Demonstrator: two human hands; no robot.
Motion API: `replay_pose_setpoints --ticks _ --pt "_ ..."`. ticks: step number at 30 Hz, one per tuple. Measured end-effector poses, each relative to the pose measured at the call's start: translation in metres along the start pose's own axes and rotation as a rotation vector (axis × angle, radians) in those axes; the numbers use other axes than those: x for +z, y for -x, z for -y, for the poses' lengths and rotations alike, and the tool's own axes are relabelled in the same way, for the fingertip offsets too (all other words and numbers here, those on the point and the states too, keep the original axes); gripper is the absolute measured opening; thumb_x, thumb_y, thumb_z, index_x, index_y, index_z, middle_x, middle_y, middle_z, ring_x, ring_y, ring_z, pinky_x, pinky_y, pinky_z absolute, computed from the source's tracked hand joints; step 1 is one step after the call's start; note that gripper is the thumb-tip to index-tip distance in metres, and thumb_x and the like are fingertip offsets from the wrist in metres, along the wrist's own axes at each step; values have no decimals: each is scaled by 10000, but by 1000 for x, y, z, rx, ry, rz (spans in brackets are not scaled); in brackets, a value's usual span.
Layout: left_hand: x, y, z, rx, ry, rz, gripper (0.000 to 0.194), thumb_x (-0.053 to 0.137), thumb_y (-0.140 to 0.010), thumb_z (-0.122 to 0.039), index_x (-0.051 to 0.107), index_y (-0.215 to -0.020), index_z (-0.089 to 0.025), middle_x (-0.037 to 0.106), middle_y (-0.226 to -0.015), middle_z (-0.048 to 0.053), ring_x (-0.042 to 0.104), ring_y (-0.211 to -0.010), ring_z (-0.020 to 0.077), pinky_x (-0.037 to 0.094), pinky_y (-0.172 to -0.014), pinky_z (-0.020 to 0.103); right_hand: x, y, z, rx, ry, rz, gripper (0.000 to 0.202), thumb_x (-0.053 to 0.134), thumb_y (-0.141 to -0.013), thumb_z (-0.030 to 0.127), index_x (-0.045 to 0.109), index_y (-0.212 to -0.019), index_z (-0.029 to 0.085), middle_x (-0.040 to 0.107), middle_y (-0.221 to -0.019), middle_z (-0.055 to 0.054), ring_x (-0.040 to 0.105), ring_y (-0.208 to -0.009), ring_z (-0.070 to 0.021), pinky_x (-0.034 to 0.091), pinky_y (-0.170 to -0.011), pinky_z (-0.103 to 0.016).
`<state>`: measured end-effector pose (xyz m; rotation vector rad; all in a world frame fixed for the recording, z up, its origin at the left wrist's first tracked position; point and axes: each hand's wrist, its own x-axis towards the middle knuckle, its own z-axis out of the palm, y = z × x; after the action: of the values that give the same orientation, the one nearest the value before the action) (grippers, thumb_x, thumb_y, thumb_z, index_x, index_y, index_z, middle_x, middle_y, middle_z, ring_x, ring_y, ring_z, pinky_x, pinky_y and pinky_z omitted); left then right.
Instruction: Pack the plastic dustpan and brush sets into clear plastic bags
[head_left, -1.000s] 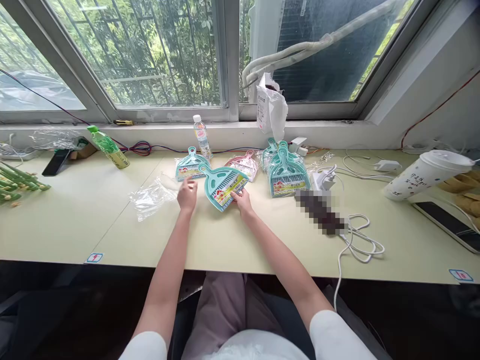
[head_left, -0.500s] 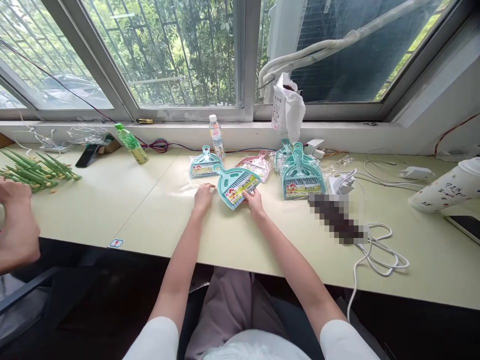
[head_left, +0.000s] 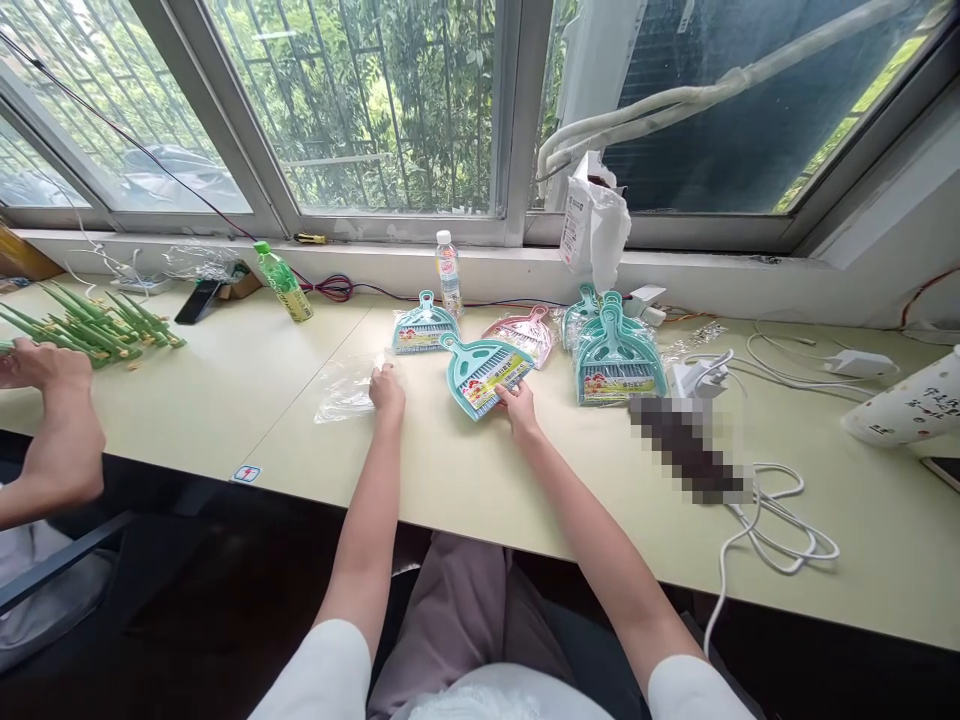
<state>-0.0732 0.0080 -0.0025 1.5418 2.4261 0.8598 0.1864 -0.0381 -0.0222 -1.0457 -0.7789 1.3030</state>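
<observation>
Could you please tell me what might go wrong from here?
The clear plastic bag at the left hand looks thin and crumpled, so it might tear or cling.
The right hand grips the teal dustpan set near its wide end, so it could tip or bump the pink dustpan set behind.
The white cable hangs over the table edge and might get snagged.

The teal dustpan (head_left: 466,362) is showing smooth plastic; the clear wrapper (head_left: 341,390) is gleaming as glossy, crinkled film.
</observation>
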Motion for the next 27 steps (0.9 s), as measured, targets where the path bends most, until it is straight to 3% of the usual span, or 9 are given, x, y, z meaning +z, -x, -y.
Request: replay_pose_setpoints --ticks 4,8,12,16,22,24,27 --pt "-2 2 -4 10 -83 -55 412 493 -857 -137 541 -1267 -124 539 -1242 231 512 -1167 355 391 -945 457 1 1 0 5 1 -2 352 721 -698 277 532 -987 208 721 -913 -47 710 -785 -214 605 -706 -381" --pt "-6 1 -1 -26 -142 -131 353 438 -855 -93 587 -1169 -151 568 -1204 216 488 -1191 363 371 -956 503 1 0 -1 -11 7 -8 370 725 -680 314 526 -975 213 709 -925 -55 703 -782 -217 596 -689 -384" --pt "-10 -1 4 -97 -96 -94 349 444 -850 -96 570 -1175 -114 582 -1172 247 542 -1134 367 388 -925 497 1 0 -2 -20 15 -4 363 720 -674 327 523 -957 216 704 -935 -53 698 -776 -210 591 -675 -372" --pt "-13 -1 0 -89 10 -52 363 428 -872 -100 554 -1208 -151 613 -1163 203 556 -1132 336 390 -930 470 1 0 -2 -12 8 -11 361 727 -672 313 524 -953 211 704 -928 -57 698 -775 -210 592 -681 -375" --pt "-26 16 -24 103 168 -419 400 248 -977 -191 504 -1284 -176 537 -1204 161 467 -1199 284 349 -1002 416 1 0 -1 -3 -5 -6 352 720 -686 286 530 -971 207 713 -926 -53 701 -773 -202 598 -661 -346" --pt "-24 21 -30 220 167 -434 406 239 -987 -216 536 -1261 -181 529 -1172 154 476 -1169 279 353 -999 402 1 0 0 -8 -7 -7 357 722 -684 293 525 -969 206 718 -922 -54 701 -758 -200 599 -652 -343" --pt "-8 24 -35 426 81 -315 380 299 -966 -171 631 -1150 -193 550 -1095 136 517 -1079 266 389 -955 380 2 2 1 -43 -12 -21 371 720 -682 316 527 -978 202 720 -926 -55 700 -750 -195 596 -644 -332"
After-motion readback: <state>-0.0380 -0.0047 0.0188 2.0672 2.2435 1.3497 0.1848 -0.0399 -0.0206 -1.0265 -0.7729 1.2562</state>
